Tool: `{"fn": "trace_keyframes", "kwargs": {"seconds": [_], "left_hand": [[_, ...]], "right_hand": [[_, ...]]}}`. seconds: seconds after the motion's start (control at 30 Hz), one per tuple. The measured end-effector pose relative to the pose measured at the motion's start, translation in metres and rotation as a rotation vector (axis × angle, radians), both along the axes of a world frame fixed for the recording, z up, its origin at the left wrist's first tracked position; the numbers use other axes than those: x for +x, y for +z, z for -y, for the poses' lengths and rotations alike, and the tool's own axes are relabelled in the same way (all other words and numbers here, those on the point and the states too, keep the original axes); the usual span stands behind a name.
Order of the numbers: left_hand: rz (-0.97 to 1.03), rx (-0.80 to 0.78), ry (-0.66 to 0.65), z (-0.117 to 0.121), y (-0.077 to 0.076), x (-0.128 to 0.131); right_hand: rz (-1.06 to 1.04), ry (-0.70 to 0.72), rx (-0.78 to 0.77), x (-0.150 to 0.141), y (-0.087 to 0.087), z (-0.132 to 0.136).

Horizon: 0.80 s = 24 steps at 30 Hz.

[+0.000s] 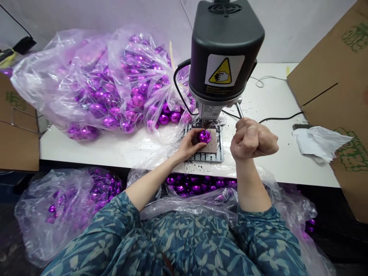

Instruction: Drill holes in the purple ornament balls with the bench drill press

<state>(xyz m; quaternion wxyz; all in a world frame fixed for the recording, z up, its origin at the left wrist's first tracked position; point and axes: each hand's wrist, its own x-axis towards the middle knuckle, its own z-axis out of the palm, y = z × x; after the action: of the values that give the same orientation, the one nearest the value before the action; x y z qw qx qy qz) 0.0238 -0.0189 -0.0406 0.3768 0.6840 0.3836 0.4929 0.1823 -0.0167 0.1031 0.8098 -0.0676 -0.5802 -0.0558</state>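
My left hand (191,144) grips a shiny purple faceted ball (204,136) between thumb and fingers. The ball rests on a small tan board (212,146) over the slotted metal base (220,153) of a bench drill press (227,50). Directly above the ball is the drill's lower end (206,123); whether the two touch I cannot make out. On the right, my right hand (253,138) is closed in a fist around the drill press lever (239,110), whose metal rod shows just above the fingers. Dark shavings are scattered about the base.
Clear bags full of purple balls (109,96) cover the table's left side. An open bag of balls (198,187) sits below the table edge, another bag (63,207) at lower left. Cardboard boxes (324,88) flank the table. White paper (319,143) and a black cable (281,118) lie right.
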Motion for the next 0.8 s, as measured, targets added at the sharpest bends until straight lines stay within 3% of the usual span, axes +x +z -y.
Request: {"fn": "trace_keyframes", "kwargs": {"seconds": [0.1, 0.17, 0.3, 0.37, 0.47, 0.53, 0.57, 0.67, 0.73, 0.8], "left_hand": [[-0.015, 0.009, 0.019, 0.002, 0.003, 0.004], [-0.039, 0.054, 0.071, 0.007, 0.009, 0.007], [-0.129, 0.193, 0.17, 0.036, 0.026, -0.002], [-0.17, 0.236, 0.032, 0.064, 0.035, -0.016], [-0.358, 0.238, -0.304, 0.109, 0.042, -0.044], [-0.529, 0.239, -0.405, 0.128, 0.041, -0.061], [-0.568, 0.246, -0.397, 0.13, 0.039, -0.069], [-0.471, 0.305, -0.169, 0.101, 0.034, -0.088], [-0.449, 0.352, 0.081, 0.06, 0.035, -0.096], [-0.63, 0.351, 0.236, 0.014, 0.042, -0.098]], "right_hand": [[-0.063, 0.016, -0.094, -0.003, 0.026, -0.001], [-0.083, 0.03, -0.237, -0.003, 0.048, -0.005], [-0.092, 0.089, -0.397, -0.002, 0.074, -0.012], [-0.101, 0.14, -0.413, -0.001, 0.076, -0.013], [-0.107, 0.198, -0.413, -0.001, 0.074, -0.013], [-0.121, 0.201, -0.41, -0.001, 0.074, -0.012], [-0.132, 0.198, -0.409, -0.002, 0.074, -0.011], [-0.162, 0.186, -0.397, -0.005, 0.075, -0.011], [-0.179, 0.168, -0.387, -0.007, 0.075, -0.011], [-0.189, 0.142, -0.384, -0.008, 0.075, -0.011]]}}
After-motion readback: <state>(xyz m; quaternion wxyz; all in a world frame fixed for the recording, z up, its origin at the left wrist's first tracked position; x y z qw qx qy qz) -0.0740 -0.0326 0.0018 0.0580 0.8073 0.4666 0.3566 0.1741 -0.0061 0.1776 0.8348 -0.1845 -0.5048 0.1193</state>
